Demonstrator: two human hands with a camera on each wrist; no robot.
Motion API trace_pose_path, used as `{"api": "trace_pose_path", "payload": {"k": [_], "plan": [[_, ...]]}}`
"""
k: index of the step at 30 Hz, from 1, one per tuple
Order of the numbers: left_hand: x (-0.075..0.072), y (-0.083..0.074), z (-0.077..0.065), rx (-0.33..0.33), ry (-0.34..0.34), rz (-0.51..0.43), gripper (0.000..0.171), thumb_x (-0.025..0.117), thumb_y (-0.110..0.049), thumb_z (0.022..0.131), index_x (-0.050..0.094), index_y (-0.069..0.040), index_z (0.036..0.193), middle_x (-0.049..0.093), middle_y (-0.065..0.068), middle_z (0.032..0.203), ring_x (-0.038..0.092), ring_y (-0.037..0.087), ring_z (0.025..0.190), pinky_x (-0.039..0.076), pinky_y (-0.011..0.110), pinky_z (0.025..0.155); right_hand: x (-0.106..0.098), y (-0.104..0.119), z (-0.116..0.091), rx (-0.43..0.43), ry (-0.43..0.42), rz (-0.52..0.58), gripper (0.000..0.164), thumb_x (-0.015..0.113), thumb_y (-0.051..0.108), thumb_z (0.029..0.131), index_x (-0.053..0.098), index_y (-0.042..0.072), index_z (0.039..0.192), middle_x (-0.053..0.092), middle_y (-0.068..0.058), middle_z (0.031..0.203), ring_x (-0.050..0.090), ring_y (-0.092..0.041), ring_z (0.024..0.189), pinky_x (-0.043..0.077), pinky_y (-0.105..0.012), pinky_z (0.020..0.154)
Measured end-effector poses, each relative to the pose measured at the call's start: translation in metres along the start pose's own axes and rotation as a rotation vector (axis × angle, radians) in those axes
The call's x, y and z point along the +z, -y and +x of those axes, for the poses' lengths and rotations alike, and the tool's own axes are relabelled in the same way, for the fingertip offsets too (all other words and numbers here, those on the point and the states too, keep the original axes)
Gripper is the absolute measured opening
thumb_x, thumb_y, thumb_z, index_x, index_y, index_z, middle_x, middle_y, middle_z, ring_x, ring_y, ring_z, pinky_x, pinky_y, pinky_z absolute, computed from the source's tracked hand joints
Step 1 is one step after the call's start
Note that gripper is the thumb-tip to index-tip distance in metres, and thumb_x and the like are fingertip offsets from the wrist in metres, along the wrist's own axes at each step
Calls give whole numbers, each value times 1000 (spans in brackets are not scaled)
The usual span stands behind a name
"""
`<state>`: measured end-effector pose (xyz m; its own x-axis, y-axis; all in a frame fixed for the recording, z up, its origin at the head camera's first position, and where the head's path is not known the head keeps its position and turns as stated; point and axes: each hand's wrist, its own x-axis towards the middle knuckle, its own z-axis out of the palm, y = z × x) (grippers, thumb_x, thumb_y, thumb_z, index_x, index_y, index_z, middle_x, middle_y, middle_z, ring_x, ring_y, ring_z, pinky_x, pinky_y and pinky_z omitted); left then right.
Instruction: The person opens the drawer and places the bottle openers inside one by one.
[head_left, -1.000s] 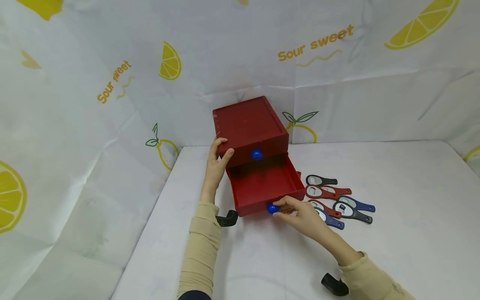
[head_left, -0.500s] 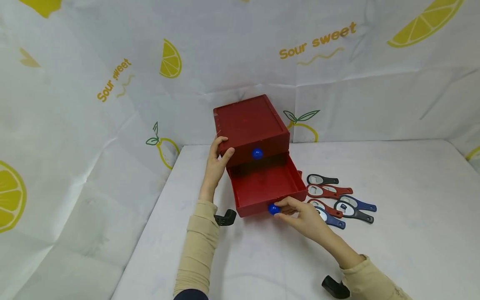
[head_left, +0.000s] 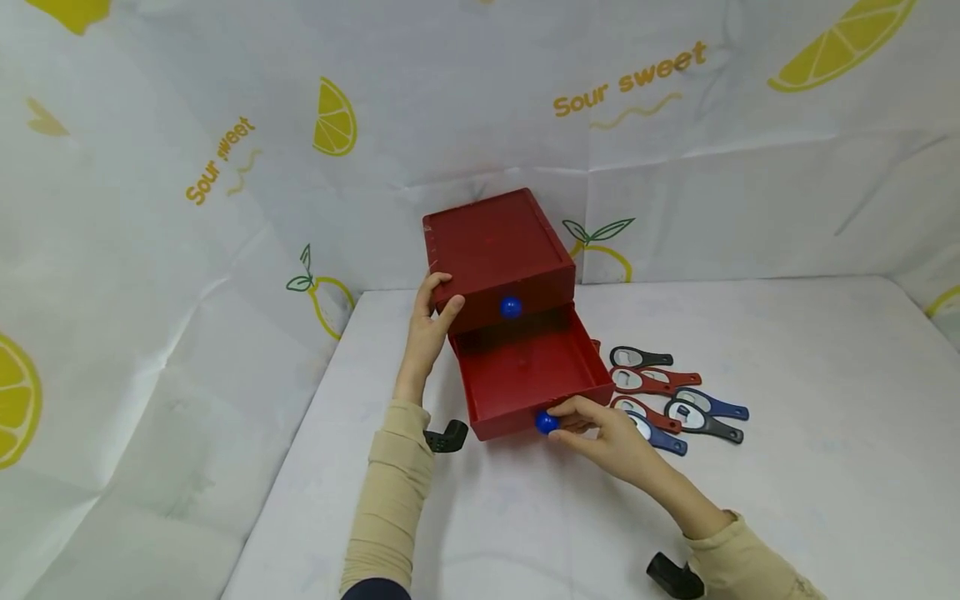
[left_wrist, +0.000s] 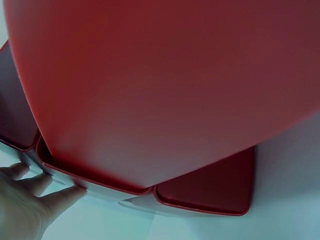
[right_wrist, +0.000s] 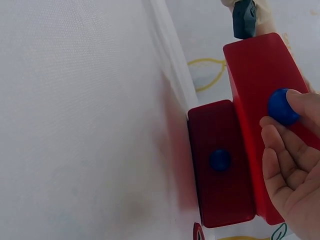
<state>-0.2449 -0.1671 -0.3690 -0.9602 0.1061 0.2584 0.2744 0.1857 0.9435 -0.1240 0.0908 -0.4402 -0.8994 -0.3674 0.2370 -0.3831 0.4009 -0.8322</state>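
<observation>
A red drawer cabinet [head_left: 487,242] stands at the back of the table, one drawer [head_left: 528,367] pulled far out below the top one. Nothing lies on the visible part of the drawer's floor. My right hand [head_left: 600,429] pinches this drawer's round blue knob [right_wrist: 283,107] between thumb and forefinger; the other fingers are loosely bent beside it. My left hand [head_left: 427,333] rests against the cabinet's upper left front corner. In the left wrist view its fingers [left_wrist: 37,182] press on the side wall, slightly spread. The top drawer, with its own blue knob [head_left: 511,307], is closed.
Several flat, handled pieces with round pale faces, in black [head_left: 705,419], red [head_left: 637,380] and blue [head_left: 716,407], lie right of the cabinet. Another closed drawer front [right_wrist: 222,195] sits below the pulled-out one. A lemon-print sheet [head_left: 465,108] hangs close behind.
The drawer has come slightly farther out toward me, with my right hand staying on its knob. My left hand keeps its place on the cabinet.
</observation>
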Motion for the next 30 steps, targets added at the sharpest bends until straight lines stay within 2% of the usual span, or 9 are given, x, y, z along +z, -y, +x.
{"api": "trace_pose_path", "payload": {"k": [4,7,10,14,19,24,30], "plan": [[0,0,2,0,-1,3,40,55,-20,94,39,-15,131,21,6,155,31,29,135,34,49,105,-1,-1,-1,16,19,8,26,65,21,87,61,20,112,68,2,105,62,-7,90,53,-24,77],[0,0,2,-6,-2,7,40,54,-19,94,39,-16,131,21,6,155,31,29,135,34,49,105,-2,-3,-3,-9,34,9,29,65,18,87,57,20,115,66,1,107,62,-6,91,53,-25,78],[0,0,2,-9,-4,7,40,55,-20,94,39,-16,131,16,5,157,28,28,138,32,50,107,-4,-6,-5,-29,49,22,32,65,15,87,54,20,116,65,1,107,61,-4,92,53,-25,79],[1,-2,2,-8,-3,9,41,55,-21,94,40,-17,131,21,6,155,30,28,136,33,49,106,-13,-12,-9,-7,80,4,29,64,17,88,55,18,115,65,-2,107,61,-4,93,52,-25,79],[0,-2,0,-28,-1,19,41,55,-23,94,40,-20,131,23,4,154,32,28,134,35,48,104,-33,-25,-18,17,108,-124,22,63,22,89,61,13,109,68,-3,104,59,1,89,52,-23,76],[0,-1,-1,-26,-9,26,41,56,-24,93,40,-21,131,21,3,155,33,28,134,35,48,104,-55,-42,-28,66,59,-280,19,66,21,86,65,13,103,68,2,96,57,5,83,51,-21,72],[0,0,-2,-20,-12,19,41,56,-22,94,40,-19,131,23,4,154,34,27,133,35,47,103,-78,-59,-40,139,22,-376,21,69,17,83,66,7,102,66,0,93,57,-4,82,50,-22,69]]}}
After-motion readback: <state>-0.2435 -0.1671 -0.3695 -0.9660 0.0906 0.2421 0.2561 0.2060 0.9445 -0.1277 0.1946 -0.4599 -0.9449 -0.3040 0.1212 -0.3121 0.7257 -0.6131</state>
